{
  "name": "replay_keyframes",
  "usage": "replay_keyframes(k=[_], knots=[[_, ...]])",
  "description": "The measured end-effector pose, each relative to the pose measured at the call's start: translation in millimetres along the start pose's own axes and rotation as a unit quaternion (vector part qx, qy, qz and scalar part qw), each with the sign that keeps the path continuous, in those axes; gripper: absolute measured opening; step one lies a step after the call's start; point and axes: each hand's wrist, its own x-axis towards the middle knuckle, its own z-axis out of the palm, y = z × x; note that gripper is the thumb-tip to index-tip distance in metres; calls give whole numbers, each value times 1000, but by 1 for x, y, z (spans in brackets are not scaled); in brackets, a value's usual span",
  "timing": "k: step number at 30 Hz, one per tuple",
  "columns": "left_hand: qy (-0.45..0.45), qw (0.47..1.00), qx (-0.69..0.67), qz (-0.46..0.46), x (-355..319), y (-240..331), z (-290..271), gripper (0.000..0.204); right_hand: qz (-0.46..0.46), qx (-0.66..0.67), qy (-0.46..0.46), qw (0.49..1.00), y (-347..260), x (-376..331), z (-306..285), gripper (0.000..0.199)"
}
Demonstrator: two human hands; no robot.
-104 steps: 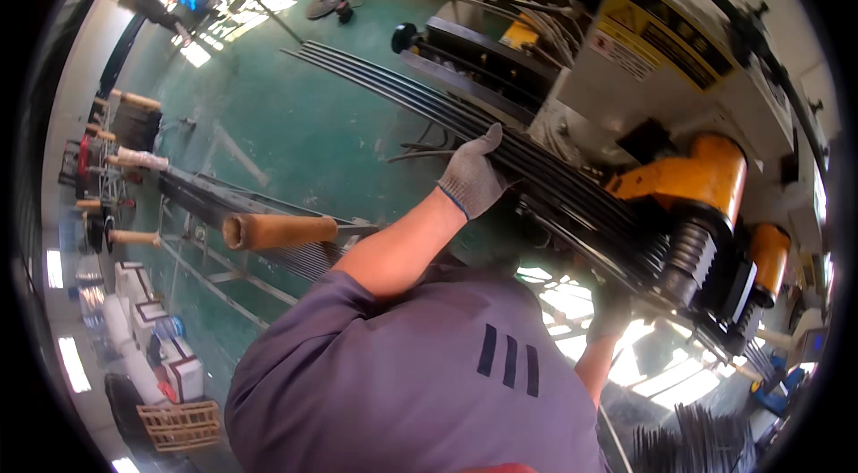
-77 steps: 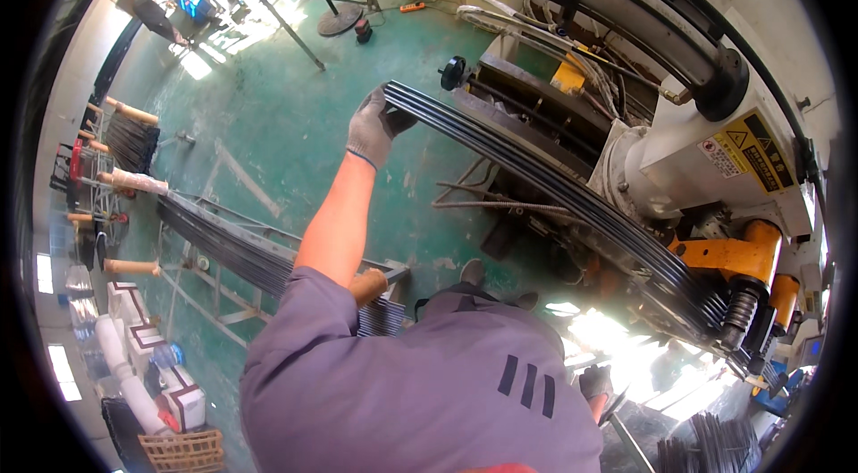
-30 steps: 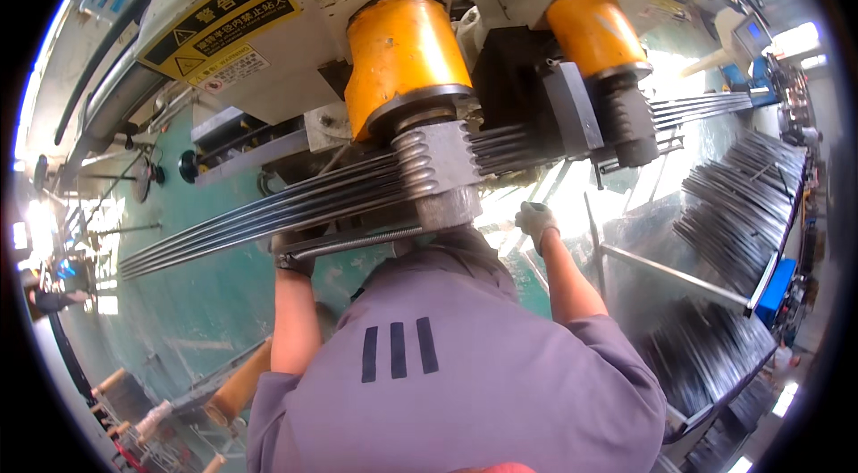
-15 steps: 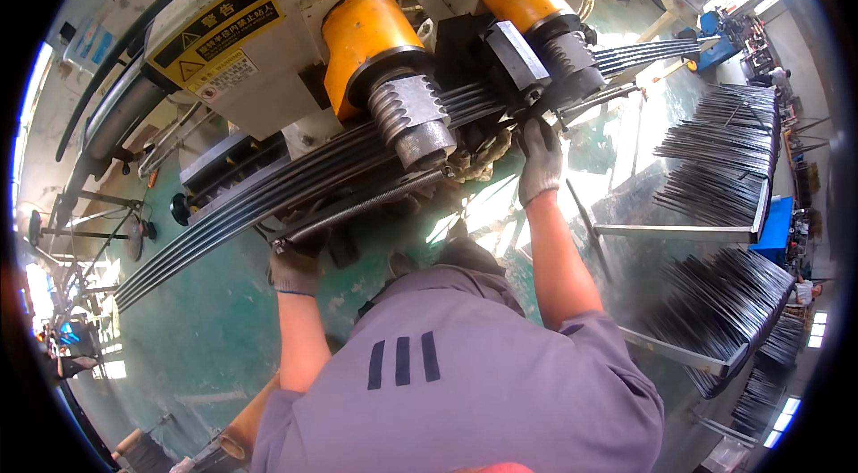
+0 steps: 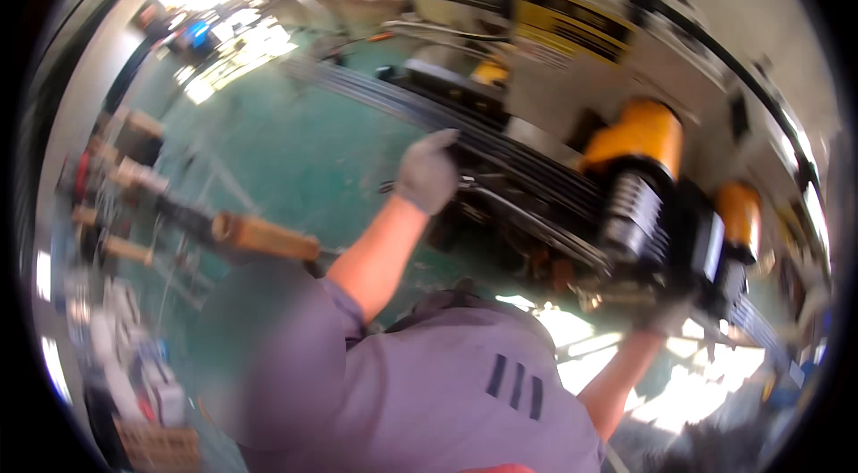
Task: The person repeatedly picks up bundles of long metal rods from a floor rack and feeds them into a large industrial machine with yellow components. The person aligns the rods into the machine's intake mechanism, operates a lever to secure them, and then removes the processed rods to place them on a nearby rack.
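Two cylinders [image 5: 642,138], the left hand [image 5: 427,173] and right hand [image 5: 666,314] are near blurred, uncountable rods [image 5: 527,164]. Whether either's fingers grasp cannot be told.

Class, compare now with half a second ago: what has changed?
The left hand has moved from under the spring bar's end up to the near edge of the rods; blur hides whether it grips them. The view has swung left. The right hand is still by the black block; the rods still run past the orange heads.

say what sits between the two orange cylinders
In the blurred head view, a dark block with a pale face stands between the left orange cylinder and the right one.
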Motion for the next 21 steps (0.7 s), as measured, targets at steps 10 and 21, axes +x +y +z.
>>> replay_keyframes(k=[10, 21], knots=[[61, 952, 188, 235, -12, 13, 78, 34, -193, -166, 4, 967, 38, 55, -28, 37], [49, 846, 381, 369, -17, 76, 222, 13, -156, -102, -10, 982, 56, 81, -33, 29]])
